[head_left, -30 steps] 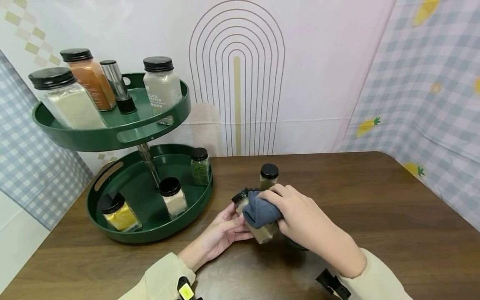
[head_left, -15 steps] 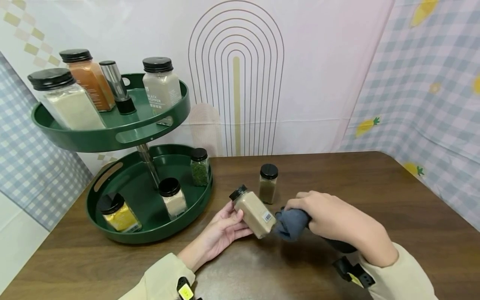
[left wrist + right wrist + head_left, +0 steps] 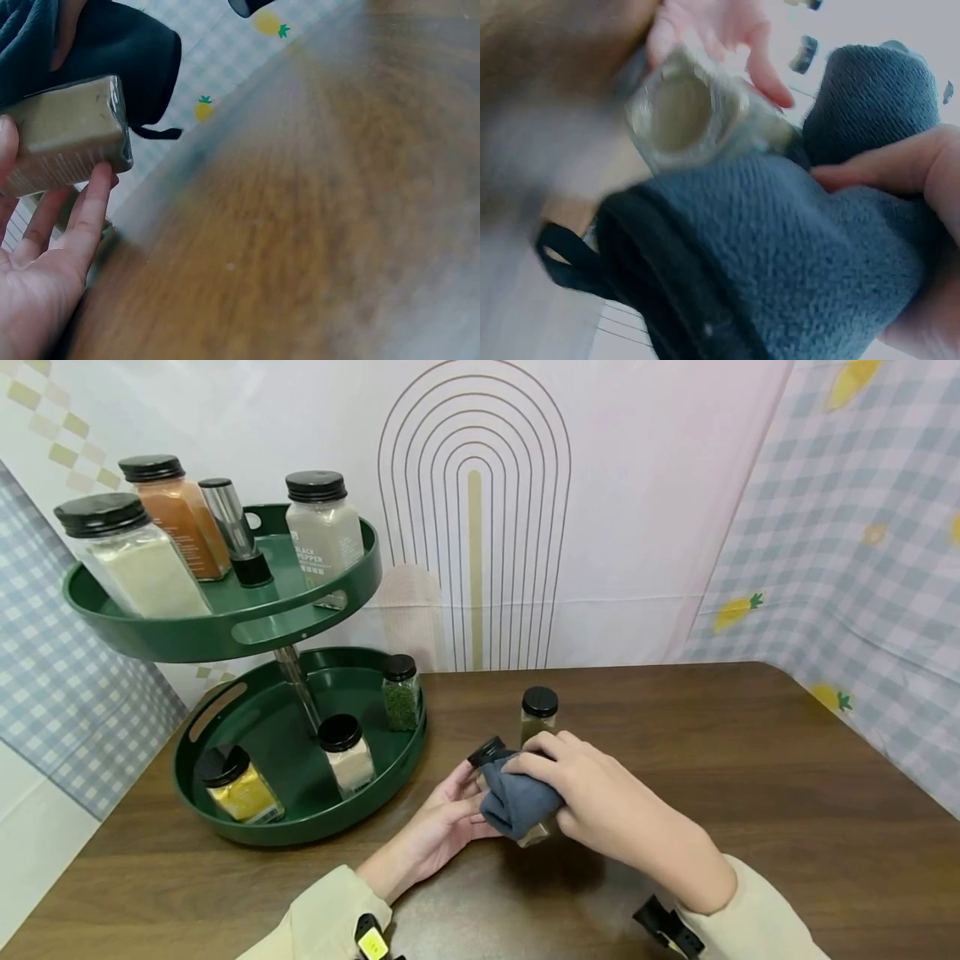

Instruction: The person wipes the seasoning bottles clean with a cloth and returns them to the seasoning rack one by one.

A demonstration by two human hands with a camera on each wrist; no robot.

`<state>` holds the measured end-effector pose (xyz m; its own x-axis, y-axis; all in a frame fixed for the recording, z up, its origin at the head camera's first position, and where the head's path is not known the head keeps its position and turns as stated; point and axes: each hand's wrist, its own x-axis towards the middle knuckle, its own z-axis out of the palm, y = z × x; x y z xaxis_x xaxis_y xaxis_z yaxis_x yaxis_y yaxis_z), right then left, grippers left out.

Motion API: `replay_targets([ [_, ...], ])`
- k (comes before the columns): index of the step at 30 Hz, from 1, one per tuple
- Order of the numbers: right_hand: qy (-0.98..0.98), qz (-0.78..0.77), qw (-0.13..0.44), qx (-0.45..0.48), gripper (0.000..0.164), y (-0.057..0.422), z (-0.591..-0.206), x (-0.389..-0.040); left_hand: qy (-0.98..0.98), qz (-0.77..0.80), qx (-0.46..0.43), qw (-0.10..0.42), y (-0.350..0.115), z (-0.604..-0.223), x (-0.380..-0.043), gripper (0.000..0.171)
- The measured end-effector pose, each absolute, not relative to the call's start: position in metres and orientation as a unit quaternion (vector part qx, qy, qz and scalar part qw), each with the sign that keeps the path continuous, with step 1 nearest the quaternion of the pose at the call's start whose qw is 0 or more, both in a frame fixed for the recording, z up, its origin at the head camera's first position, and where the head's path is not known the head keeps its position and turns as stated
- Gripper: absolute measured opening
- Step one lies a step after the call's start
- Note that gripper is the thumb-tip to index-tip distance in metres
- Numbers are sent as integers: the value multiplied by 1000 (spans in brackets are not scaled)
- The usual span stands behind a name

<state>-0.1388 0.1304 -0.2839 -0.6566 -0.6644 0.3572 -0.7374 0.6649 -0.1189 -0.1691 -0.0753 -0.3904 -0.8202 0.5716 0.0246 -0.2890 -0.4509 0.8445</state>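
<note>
Over the brown table (image 3: 750, 760), left fingers (image 3: 91, 206) clamp a bottle (image 3: 67, 124), right fingers (image 3: 534, 766) a cloth (image 3: 517, 800); one jar (image 3: 326, 537) reads "BLACK PEPPER".

Perhaps a home kitchen; spice jars (image 3: 325, 539) on green trays (image 3: 183, 639)

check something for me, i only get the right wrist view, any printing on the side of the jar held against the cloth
Observer: Yes, the left wrist view shows pale lines of print along the side of the held jar, too small to read.
Operator: ok what's left of that jar on the table
Observer: A green two-tier tray stands there in the head view.
Operator: and what's on its bottom level
Observer: The lower tier holds three black-lidded jars: a yellow one, a pale one and one with green contents.
</note>
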Motion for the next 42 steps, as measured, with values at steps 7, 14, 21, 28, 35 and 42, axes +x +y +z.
replay_targets([
  [7, -913, 112, 73, 385, 53, 142, -276, -132, 443, 850, 120, 259, -76, -389, -171, 66],
  [14, -914, 94, -28, 395, 53, 156, -266, -133, 443, 851, 118, 256, -76, -389, -171, 67],
  [21, -908, 164, 96, 373, 62, 158, -260, -133, 448, 843, 143, 261, -74, -389, -170, 64],
  [28, -902, 165, 183, 354, 62, 128, -281, -137, 500, 810, 156, 264, -74, -387, -169, 68],
  [35, -911, 139, 160, 355, 58, 126, -282, -133, 497, 812, 161, 258, -72, -388, -168, 67],
  [42, -919, 95, 72, 376, 52, 137, -273, -126, 439, 856, 113, 248, -74, -389, -169, 67],
])
